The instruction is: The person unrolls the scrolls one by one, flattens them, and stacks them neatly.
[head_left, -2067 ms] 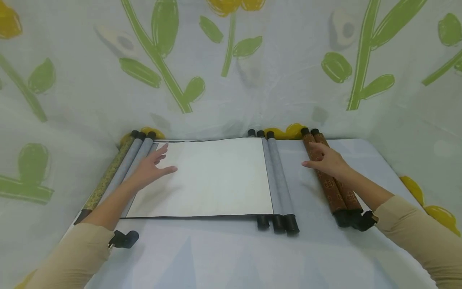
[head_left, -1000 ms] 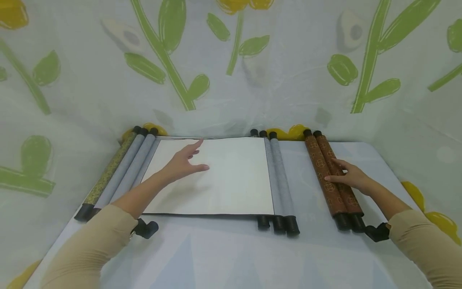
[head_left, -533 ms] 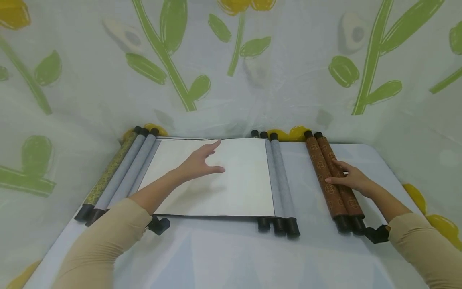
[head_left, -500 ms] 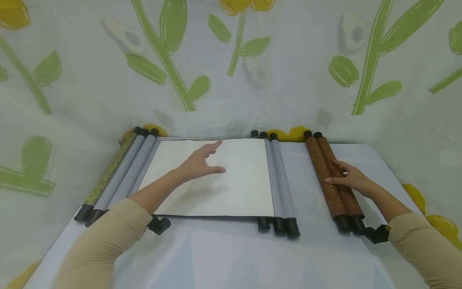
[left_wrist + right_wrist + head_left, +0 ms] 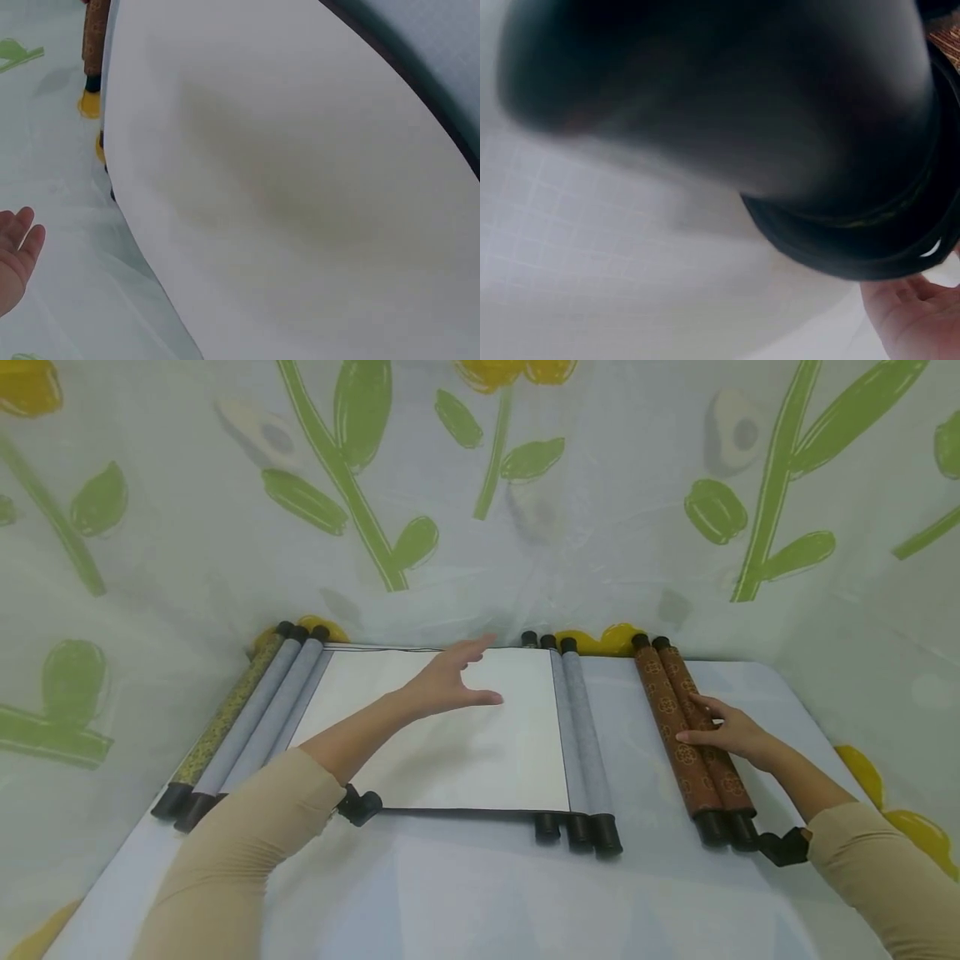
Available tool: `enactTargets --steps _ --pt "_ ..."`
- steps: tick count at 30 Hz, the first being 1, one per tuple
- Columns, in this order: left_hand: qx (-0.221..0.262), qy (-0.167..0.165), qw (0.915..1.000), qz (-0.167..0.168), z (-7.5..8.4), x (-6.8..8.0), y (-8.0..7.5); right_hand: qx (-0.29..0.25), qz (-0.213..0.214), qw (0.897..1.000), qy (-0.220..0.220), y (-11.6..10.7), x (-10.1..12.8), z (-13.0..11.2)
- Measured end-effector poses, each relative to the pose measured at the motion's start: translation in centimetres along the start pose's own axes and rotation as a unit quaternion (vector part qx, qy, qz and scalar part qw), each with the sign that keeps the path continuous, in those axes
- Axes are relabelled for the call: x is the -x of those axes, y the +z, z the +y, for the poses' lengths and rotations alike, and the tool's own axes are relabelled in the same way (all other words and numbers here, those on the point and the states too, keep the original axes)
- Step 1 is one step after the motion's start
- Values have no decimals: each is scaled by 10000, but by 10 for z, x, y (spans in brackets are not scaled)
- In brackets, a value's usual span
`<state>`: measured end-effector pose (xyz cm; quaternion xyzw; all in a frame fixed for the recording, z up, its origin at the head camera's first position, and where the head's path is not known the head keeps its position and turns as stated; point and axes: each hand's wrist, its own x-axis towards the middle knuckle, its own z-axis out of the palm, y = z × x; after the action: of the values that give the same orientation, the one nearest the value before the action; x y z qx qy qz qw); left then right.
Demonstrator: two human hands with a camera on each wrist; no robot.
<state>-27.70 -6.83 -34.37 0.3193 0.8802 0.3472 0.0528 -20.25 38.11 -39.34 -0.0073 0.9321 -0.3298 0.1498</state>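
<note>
A white paper scroll (image 5: 517, 743) lies unrolled across the table, with grey rolled scrolls (image 5: 587, 718) flanking its right side. My left hand (image 5: 448, 681) hovers above the paper, thumb and fingers spread apart, and holds nothing. In the left wrist view, part of the left hand (image 5: 16, 255) shows at the left edge beside the white sheet (image 5: 262, 135). On the right, two brown patterned scrolls (image 5: 667, 710) with black end caps lie side by side. My right hand (image 5: 738, 732) rests across them, thumb extended over the left one. A large dark, blurred object (image 5: 727, 97) hides much of the right wrist view.
More rolled scrolls, grey ones and a yellow-green patterned one (image 5: 228, 718), lie at the table's left side. A white cloth (image 5: 570, 552) printed with plants hangs behind the table (image 5: 480, 893). Black wrist devices (image 5: 360, 806) sit below the cuffs.
My left hand has moved rightward over the white paper. My right hand has come down onto the brown scrolls and stayed there; the scrolls keep their places.
</note>
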Motion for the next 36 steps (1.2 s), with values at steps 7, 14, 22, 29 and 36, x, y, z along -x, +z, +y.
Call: enactTargets --steps 7,14,22,29,36 --pt "241 289 9988 -318 16 -12 19 -88 -22 10000 -34 2 0 4" --pt "319 461 9967 -590 25 -13 38 -31 2 10000 29 5 -3 3" --pt "484 343 9952 -773 28 -21 65 -121 -6 9999 -10 8 -6 5" --pt "478 352 9949 -810 36 -34 93 -187 22 9998 20 6 -4 5" --pt "541 206 9958 -714 48 -43 120 -140 27 9998 130 4 0 2"
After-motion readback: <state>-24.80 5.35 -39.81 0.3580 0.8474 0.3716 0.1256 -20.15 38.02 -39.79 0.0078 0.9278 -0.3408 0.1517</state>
